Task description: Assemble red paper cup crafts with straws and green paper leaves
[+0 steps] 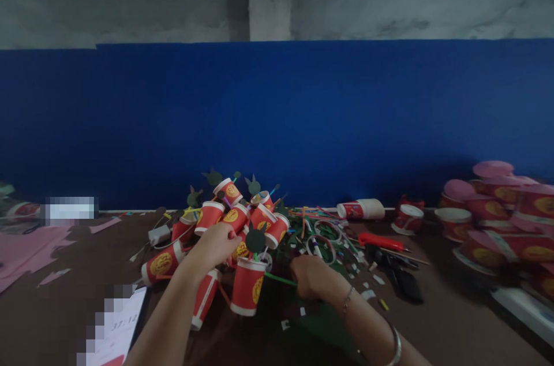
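My left hand [223, 242] reaches into a pile of red paper cups [209, 217] with white rims and yellow emblems; its fingers are bent against the cups, and what they hold is hidden. Just in front of it stands an upright red cup [248, 288] with a dark rabbit-like head cutout [256, 240] above its rim. My right hand [309, 276] is closed, knuckles up, at the end of a green strip [280, 280] that runs from beside that cup. Green sheet material [314, 325] and small white scraps lie around the right hand.
Tape rolls [321, 249], a red tool [381, 241] and a black-handled tool [407, 285] lie right of centre. Red cups with pink discs [493, 168] are piled at the far right. Pink sheets [26, 253] and a phone [123, 328] are on the left. A blue panel [277, 123] stands behind.
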Demonstrator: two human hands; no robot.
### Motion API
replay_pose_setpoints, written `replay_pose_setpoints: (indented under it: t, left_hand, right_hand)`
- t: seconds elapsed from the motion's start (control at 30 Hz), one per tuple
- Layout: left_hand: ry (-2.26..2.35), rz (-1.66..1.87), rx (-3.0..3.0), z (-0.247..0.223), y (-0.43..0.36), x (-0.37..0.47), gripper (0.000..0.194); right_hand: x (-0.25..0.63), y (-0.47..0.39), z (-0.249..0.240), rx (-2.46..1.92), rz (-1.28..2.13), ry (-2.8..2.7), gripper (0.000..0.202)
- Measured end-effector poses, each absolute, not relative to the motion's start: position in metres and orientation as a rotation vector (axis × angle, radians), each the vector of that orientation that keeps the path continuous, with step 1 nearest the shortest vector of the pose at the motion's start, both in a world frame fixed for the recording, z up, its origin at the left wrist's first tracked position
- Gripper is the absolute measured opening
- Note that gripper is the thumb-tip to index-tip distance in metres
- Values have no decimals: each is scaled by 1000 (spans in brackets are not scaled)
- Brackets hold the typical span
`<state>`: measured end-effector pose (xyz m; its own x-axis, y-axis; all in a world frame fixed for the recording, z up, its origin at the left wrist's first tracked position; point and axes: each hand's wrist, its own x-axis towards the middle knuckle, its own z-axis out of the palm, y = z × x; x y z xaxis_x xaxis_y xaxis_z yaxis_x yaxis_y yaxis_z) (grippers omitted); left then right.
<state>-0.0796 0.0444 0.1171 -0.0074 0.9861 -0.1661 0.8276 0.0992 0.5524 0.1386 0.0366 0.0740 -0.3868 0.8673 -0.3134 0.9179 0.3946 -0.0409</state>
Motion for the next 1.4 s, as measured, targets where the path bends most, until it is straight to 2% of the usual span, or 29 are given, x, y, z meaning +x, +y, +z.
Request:
replay_pose_setpoints:
  t: [0.1, 0.2, 0.27, 0.37, 0.43, 0.5, 0.63, 0.67, 0.77, 0.9, 1.0, 1.17, 1.4]
  left_hand:
    - [2000, 449, 1858, 122, 39, -80, 16]
    - [2189, 469, 1994, 128, 30, -80, 38]
    - [2296, 473, 2035, 132, 25, -77, 42]
    - [2279, 686, 2118, 135, 23, -63, 35]
    - [1994, 991, 2287, 128, 26, -46, 20]
    - [1616, 1131, 2422, 111, 28, -25, 19]
    - [1290, 1321, 2524, 54, 26, 15, 24]
    - [1272, 1354, 2523, 40, 24, 22, 28]
    - [1404, 1328, 2458, 6, 23, 36, 59]
    - [1455, 1202, 2517, -7, 20, 39, 42]
    - [1624, 1130, 2625, -5, 15, 37, 38]
    - [1629, 826, 2822, -11, 8, 41, 38]
    - [1644, 643, 2706, -15, 10, 38, 34]
  right_hand:
    - [141, 37, 76, 1590, -326, 2434, 28]
    - [145, 39, 76, 1607, -378, 2494, 26]
    - [148, 42, 74, 1621, -430, 2538, 24]
    - [153, 49, 70, 1671, -519, 2615, 21]
    - [155, 54, 67, 1718, -592, 2673, 21]
    - [159, 60, 66, 1774, -681, 2718, 19]
    - [170, 71, 71, 1885, -948, 2749, 15]
    - [173, 72, 72, 1897, -1036, 2750, 16]
    - [179, 74, 75, 1876, -1288, 2735, 18]
    - [182, 71, 70, 1807, -1449, 2707, 14]
    - [190, 70, 59, 1922, -1354, 2751, 15]
    - [216, 72, 31, 2377, -687, 2858, 20]
    - [226, 73, 0, 2193, -403, 3027, 12]
